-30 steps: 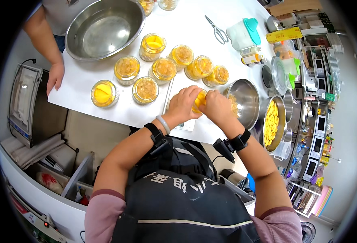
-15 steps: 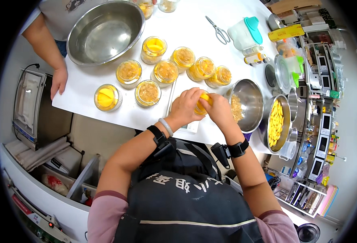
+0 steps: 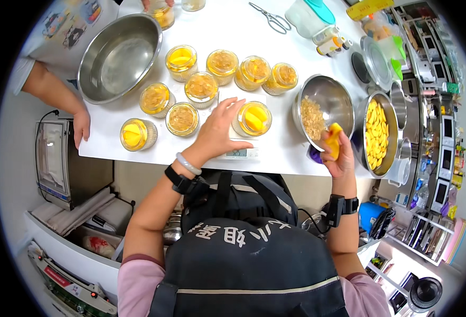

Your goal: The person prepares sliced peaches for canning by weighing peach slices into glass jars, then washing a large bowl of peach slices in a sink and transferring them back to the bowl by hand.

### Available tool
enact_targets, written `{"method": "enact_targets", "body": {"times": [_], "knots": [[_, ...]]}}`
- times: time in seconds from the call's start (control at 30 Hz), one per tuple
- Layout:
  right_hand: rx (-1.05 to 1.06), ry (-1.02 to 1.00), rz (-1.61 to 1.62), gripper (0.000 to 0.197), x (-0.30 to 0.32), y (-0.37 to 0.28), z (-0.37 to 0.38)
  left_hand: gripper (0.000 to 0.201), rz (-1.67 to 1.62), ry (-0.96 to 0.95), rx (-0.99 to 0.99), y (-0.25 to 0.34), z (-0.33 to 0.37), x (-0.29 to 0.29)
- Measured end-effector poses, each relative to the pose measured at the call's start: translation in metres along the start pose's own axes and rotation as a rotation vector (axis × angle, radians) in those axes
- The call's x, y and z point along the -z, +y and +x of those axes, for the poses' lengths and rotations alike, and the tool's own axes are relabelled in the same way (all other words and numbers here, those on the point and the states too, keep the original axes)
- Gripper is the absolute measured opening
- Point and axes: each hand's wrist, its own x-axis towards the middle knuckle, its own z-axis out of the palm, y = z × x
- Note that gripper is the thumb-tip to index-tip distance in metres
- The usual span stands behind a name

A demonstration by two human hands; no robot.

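Note:
A glass jar (image 3: pixel 253 119) with yellow fruit slices in it stands on a white kitchen scale (image 3: pixel 251 154). My left hand (image 3: pixel 219 129) is open at the jar's left side, thumb and fingers apart; whether it touches the glass I cannot tell. Farther right, my right hand (image 3: pixel 339 156) is closed on a yellow fruit slice (image 3: pixel 334 141), above the near rim of a steel bowl (image 3: pixel 339 100). Amber, translucent chunks (image 3: pixel 312 119) lie in that bowl. Beside it, another steel bowl (image 3: pixel 386 168) holds many yellow fruit slices (image 3: pixel 376 134).
Several filled jars (image 3: pixel 201 89) stand behind and left of the scale. A big steel basin (image 3: pixel 119 58) is at the far left, near another person's hand (image 3: pixel 82 127). Scissors (image 3: pixel 271 18), a teal-lidded container (image 3: pixel 309 18) and small bottles (image 3: pixel 331 46) lie farther back.
Both hands were together over the jar on the scale. My right hand has moved right to the bowls with a yellow slice; my left has opened and drawn back slightly left.

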Motion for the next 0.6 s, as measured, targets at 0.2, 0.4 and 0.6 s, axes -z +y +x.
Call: {"method": "enact_targets", "body": {"times": [0.2,0.4,0.6], "knots": [[0.032,0.13,0.035,0.03,0.058,-0.002,-0.025,0.083,0.036,0.023,0.11,0.001,0.0,0.028],[0.047,0.18,0.057,0.03,0.102,0.004,-0.046,0.076,0.061,0.039,0.147,0.008,0.005,0.049],[-0.015,0.327,0.062,0.031,0.138,0.017,-0.054,0.079,0.113,0.001,0.103,0.022,0.02,0.038]]}}
